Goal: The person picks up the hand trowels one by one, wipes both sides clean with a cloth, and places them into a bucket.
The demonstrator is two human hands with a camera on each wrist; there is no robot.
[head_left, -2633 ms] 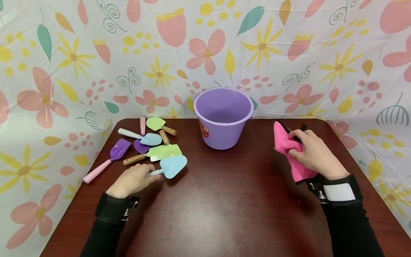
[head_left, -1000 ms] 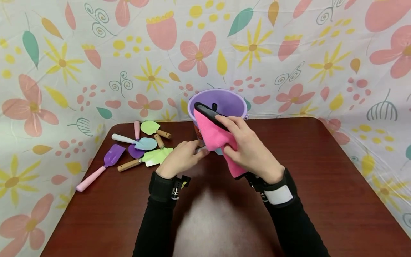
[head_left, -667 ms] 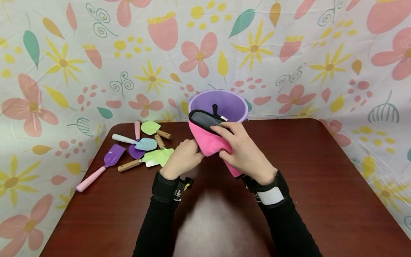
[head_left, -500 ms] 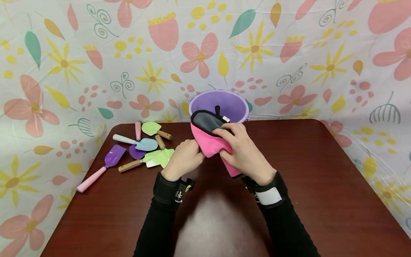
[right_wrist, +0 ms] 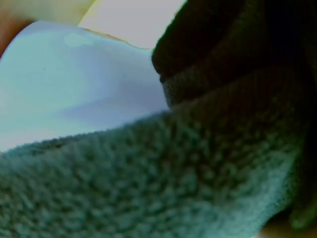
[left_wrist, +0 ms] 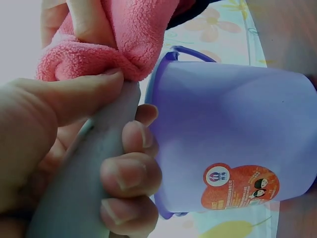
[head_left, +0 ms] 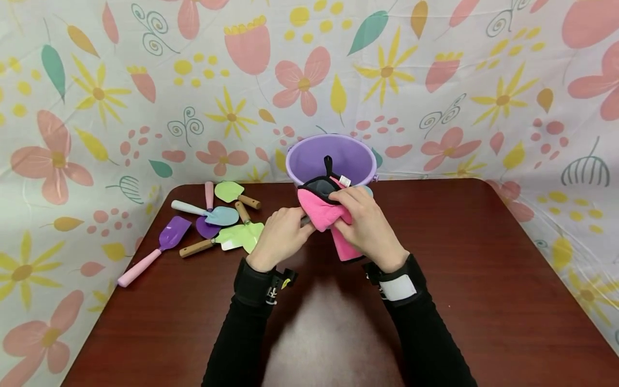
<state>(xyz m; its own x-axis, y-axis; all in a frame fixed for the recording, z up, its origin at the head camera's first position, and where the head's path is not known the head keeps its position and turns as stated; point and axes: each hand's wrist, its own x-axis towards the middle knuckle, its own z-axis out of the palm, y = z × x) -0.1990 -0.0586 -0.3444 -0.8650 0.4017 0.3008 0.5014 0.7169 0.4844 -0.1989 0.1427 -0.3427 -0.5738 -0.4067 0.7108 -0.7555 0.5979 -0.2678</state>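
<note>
Left hand point(head_left: 279, 236) and right hand point(head_left: 371, 226) are meeting on the near side of the purple bucket point(head_left: 309, 156), the right one pinching a pink cloth point(head_left: 319, 209); trowels point(head_left: 222, 216) are lying left on the counter point(head_left: 435, 301). Left wrist: that hand is gripping a pale handle point(left_wrist: 74, 173), cloth covering its far end. Right wrist: blurred cloth is filling the near side.

Black long sleeves point(head_left: 237, 341) meet black wristbands point(head_left: 250, 281); the right bears a white patch point(head_left: 399, 288), the left silvery hardware point(head_left: 271, 294).

Pale handle point(left_wrist: 79, 173), its far end hidden by the pink cloth point(head_left: 319, 210)
</note>
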